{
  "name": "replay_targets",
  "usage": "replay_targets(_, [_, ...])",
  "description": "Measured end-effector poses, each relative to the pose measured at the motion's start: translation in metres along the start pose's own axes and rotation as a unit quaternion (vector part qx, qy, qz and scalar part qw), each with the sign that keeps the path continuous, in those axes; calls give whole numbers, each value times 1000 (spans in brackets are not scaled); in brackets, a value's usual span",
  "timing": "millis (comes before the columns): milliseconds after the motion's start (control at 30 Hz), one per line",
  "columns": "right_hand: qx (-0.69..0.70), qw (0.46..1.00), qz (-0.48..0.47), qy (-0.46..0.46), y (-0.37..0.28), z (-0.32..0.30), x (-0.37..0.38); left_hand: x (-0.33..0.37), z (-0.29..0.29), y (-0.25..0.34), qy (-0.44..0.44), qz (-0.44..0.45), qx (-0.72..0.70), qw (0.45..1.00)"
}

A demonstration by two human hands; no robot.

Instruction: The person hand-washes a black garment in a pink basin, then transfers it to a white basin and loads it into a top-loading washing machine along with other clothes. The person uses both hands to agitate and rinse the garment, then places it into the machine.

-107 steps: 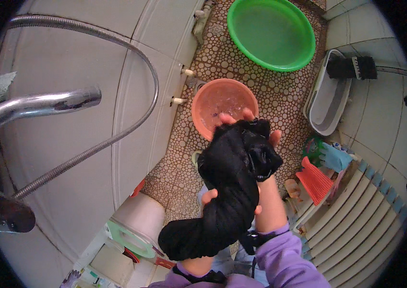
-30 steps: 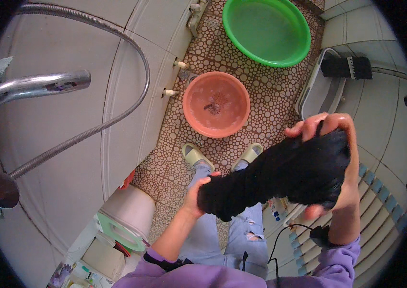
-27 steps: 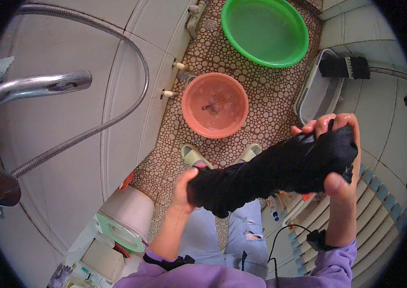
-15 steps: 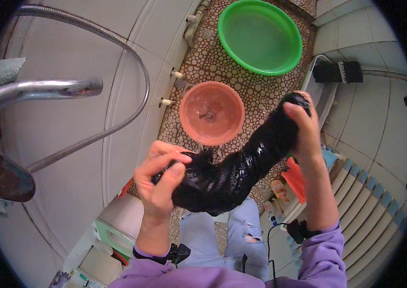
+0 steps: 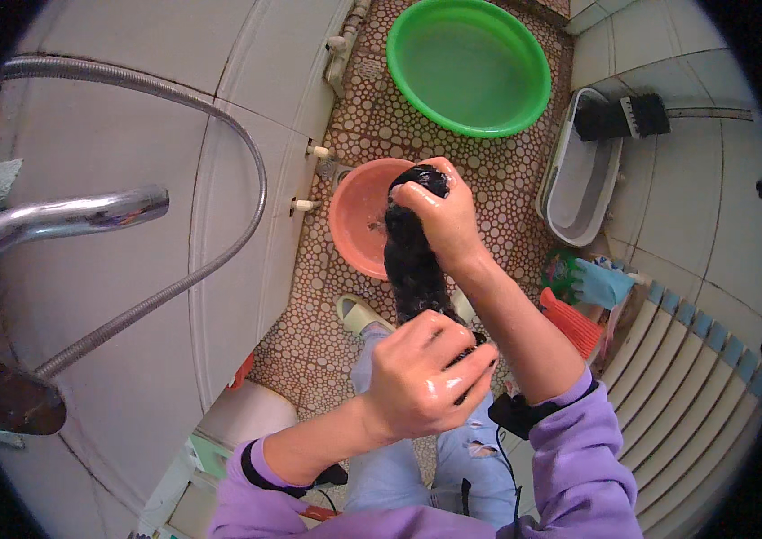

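A wet black cloth (image 5: 412,269), its garment type not clear, is bunched into a narrow roll between my hands. My left hand (image 5: 421,382) grips its near end, fingers wrapped around it above my lap. The far end is in my right hand (image 5: 448,211), with the thumb pressed over the top. Beneath and partly behind the roll stands an orange basin (image 5: 346,216) on the patterned floor, wet inside. Farther off is a wide green basin (image 5: 405,99) holding cloudy liquid.
A chrome faucet pipe (image 5: 84,220) and a looping metal hose (image 5: 260,162) are on the left. White pipe fittings (image 5: 307,205) jut from the cabinet. A grey-white tub (image 5: 579,207) leans at the right wall, near a black brush (image 5: 637,117) and a slatted rack (image 5: 668,377).
The cloth has gone from a wide, sagging bundle to a tighter, narrower roll. My hands have come closer together: the left moved right and nearer, the right moved left over the orange basin.
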State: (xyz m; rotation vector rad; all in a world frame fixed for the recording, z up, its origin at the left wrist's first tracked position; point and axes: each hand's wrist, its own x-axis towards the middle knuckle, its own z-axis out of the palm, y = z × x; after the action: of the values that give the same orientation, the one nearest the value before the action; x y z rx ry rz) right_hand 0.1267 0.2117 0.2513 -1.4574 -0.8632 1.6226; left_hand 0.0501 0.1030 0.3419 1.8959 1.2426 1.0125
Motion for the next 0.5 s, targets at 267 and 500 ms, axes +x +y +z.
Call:
replay_targets(267, [-32, 999, -31, 15, 37, -7, -7, -35, 32, -22, -70, 38, 48, 996])
replay_targets(500, [40, 993, 41, 106, 5, -78, -24, -77, -14, -73, 140, -384, -121, 904])
